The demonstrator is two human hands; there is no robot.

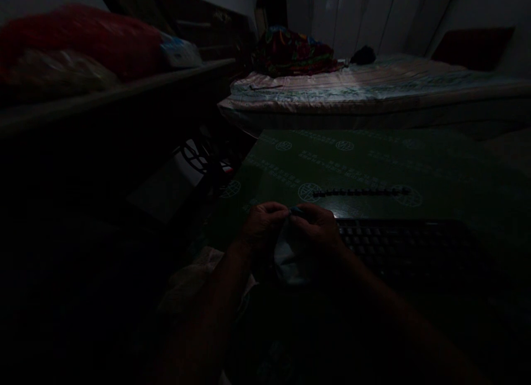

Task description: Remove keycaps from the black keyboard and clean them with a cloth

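Observation:
My left hand (pixel 265 222) and my right hand (pixel 317 225) meet over the near part of the green table, thumbs and fingers pinched together. A small bluish thing (pixel 295 209) shows between the fingertips, too dark to name. Just below them is a pale bluish shape (pixel 293 258) with a rounded lower edge; whether it is cloth or a container I cannot tell. To the right of my right hand lies a black keyboard (pixel 398 244). Behind it, a row of small black pieces (pixel 360 192) runs along the table.
The green table (pixel 290 164) has a printed white pattern. A crumpled pale cloth (pixel 207 263) lies by my left forearm. At left is a shelf (pixel 136 86) with a red plastic bag (pixel 95 39). Beyond the table stands a bed (pixel 373 89) with a dark patterned blanket (pixel 294 50).

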